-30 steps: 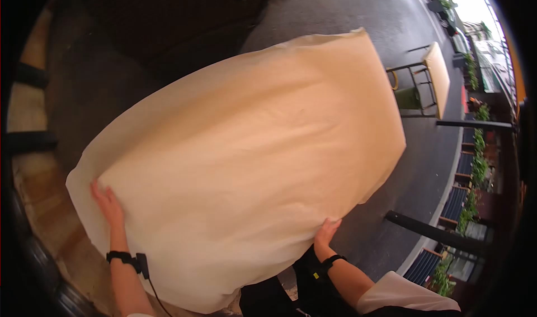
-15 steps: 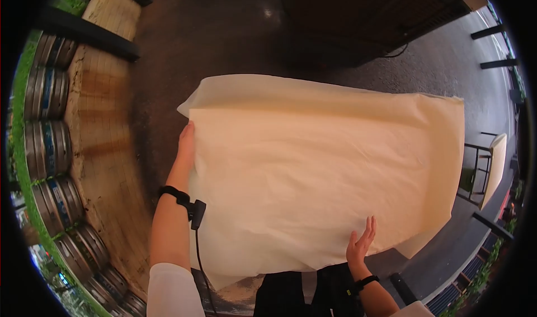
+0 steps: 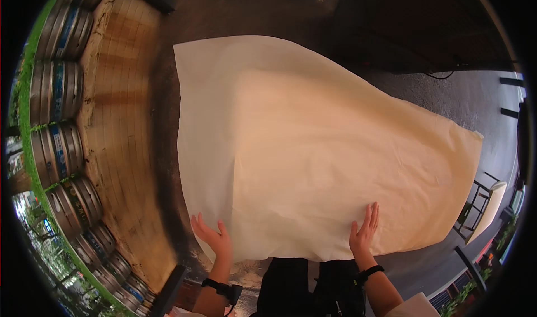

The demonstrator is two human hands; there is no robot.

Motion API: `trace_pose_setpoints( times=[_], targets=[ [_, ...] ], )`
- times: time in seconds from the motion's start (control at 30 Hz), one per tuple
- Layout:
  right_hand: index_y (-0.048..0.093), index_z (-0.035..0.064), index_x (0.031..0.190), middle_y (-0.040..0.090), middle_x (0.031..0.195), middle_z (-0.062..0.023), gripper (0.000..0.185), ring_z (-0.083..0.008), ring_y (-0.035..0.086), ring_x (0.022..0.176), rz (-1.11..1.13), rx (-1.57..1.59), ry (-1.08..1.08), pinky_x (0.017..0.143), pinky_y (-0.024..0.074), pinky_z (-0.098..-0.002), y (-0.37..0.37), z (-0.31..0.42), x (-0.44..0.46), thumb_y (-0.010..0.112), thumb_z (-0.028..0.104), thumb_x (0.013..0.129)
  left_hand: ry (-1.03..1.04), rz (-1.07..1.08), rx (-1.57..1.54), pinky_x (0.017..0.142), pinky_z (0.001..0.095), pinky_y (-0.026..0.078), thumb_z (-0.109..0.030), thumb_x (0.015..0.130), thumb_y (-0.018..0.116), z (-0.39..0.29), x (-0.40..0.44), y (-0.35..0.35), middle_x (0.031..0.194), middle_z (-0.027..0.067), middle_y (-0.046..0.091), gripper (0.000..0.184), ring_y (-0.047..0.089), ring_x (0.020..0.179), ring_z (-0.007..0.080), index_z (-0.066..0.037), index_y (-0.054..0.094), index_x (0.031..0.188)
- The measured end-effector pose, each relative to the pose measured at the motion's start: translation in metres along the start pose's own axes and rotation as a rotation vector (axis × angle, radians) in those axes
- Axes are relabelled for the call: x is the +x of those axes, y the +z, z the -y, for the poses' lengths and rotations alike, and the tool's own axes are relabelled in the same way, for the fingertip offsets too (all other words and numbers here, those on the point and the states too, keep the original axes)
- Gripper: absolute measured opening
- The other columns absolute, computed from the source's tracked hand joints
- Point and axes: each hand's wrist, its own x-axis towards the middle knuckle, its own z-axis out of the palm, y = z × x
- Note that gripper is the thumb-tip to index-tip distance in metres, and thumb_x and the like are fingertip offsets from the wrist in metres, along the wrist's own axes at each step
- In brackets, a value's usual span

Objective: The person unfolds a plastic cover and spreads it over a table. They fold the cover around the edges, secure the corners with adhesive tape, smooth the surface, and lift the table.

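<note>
- The left hand (image 3: 212,238), at 7 o'clock, is at the sheet (image 3: 319,171)'s near edge, fingers spread.
- The right hand (image 3: 364,233), between 4 and 5 o'clock, is over the sheet, fingers nearly together, thumb apart.
- The sheet fills the middle, reaching toward 3 and 12 o'clock.
- Beyond, at 9 o'clock: a wall (image 3: 120,132), then kegs (image 3: 56,90).

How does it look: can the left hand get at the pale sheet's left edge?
Most likely yes: the left hand is beside the near end of that edge of the pale sheet, with nothing visible in between.
</note>
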Motion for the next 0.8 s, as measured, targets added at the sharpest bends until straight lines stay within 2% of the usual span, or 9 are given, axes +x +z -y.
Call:
trace_pose_setpoints(
  times=[0.03,0.13,0.33,0.43,0.47,0.57,0.67,0.73,0.8],
  targets=[
    [0.03,-0.0005,0.148,0.024,0.156,-0.0268,0.068,-0.0433,0.021,0.145,0.014,-0.015,-0.019,0.118,0.0169,-0.054,-0.001,0.002,0.001,0.055,0.011,0.086,-0.092,0.015,-0.002,0.113,0.0495,0.025,-0.017,0.092,0.06,0.015,-0.018,0.009,0.151,0.0243,0.026,0.059,0.032,0.137,0.0424,0.001,0.034,0.142],
    [0.03,0.0,0.149,0.023,0.157,-0.0267,0.068,-0.0431,0.02,0.146,0.075,-0.021,-0.048,0.118,0.0161,-0.0545,-0.006,0.016,0.006,0.054,0.01,0.086,-0.413,0.096,-0.359,0.111,0.0459,0.03,-0.026,0.098,0.053,0.052,-0.048,0.042,0.149,0.0218,0.033,0.054,0.036,0.135,0.0383,0.001,0.037,0.142],
    [0.03,-0.0002,0.149,0.022,0.157,-0.0265,0.068,-0.0431,0.019,0.146,0.111,-0.032,-0.115,0.118,0.0158,-0.0549,-0.005,0.023,0.015,0.054,0.011,0.086,-0.905,0.773,-0.845,0.105,0.0402,0.037,-0.041,0.105,0.034,0.121,-0.031,0.088,0.133,0.0167,0.055,0.055,0.05,0.124,0.0285,0.0,0.047,0.139],
    [0.03,0.0009,0.149,0.022,0.158,-0.0245,0.066,-0.0424,0.02,0.146,0.116,-0.026,-0.088,0.118,0.017,-0.0527,-0.007,0.025,0.016,0.052,0.006,0.087,-0.86,0.519,-0.657,0.103,0.0392,0.039,-0.036,0.105,0.036,0.108,-0.015,0.069,0.131,0.0157,0.056,0.05,0.053,0.12,0.028,0.001,0.049,0.136],
    [0.031,0.001,0.149,0.022,0.158,-0.0242,0.066,-0.0423,0.02,0.146,0.096,-0.026,-0.105,0.118,0.0172,-0.0526,-0.006,0.022,0.016,0.052,0.007,0.087,-0.805,0.36,-0.684,0.102,0.0383,0.039,-0.032,0.105,0.038,0.1,-0.017,0.058,0.13,0.0176,0.056,0.043,0.053,0.12,0.0275,-0.001,0.052,0.133],
    [0.031,0.001,0.149,0.022,0.158,-0.0242,0.065,-0.0423,0.02,0.146,0.068,-0.019,-0.13,0.118,0.0176,-0.0533,-0.001,0.015,0.012,0.052,0.007,0.088,-0.646,-0.227,-0.426,0.101,0.0399,0.041,-0.027,0.105,0.039,0.128,-0.07,0.067,0.128,0.0193,0.056,0.038,0.054,0.117,0.029,-0.005,0.051,0.134],
    [0.031,0.0001,0.149,0.023,0.157,-0.0263,0.067,-0.0432,0.021,0.146,0.093,-0.013,-0.116,0.117,0.0176,-0.0548,0.004,0.014,0.003,0.053,0.008,0.086,-1.301,0.013,-0.86,0.097,0.0445,0.044,-0.031,0.104,0.041,0.115,-0.103,0.061,0.127,0.0201,0.056,0.043,0.056,0.115,0.0303,-0.006,0.047,0.138],
    [0.031,-0.0004,0.149,0.024,0.156,-0.0273,0.067,-0.0438,0.021,0.146,0.112,-0.001,-0.124,0.117,0.0179,-0.0549,0.005,0.02,0.001,0.054,0.008,0.086,-1.689,0.261,-1.035,0.092,0.047,0.047,-0.034,0.103,0.043,0.046,-0.08,0.029,0.125,0.0184,0.057,0.045,0.058,0.112,0.0307,-0.005,0.048,0.137],
    [0.032,-0.0006,0.148,0.024,0.156,-0.0276,0.068,-0.0435,0.021,0.146,0.1,0.007,-0.147,0.117,0.0179,-0.0549,0.006,0.019,-0.002,0.054,0.008,0.085,-1.756,0.384,-1.324,0.084,0.0466,0.05,-0.036,0.101,0.045,0.015,-0.065,0.023,0.118,0.0152,0.06,0.044,0.061,0.104,0.0292,-0.006,0.052,0.132]
  ],
)
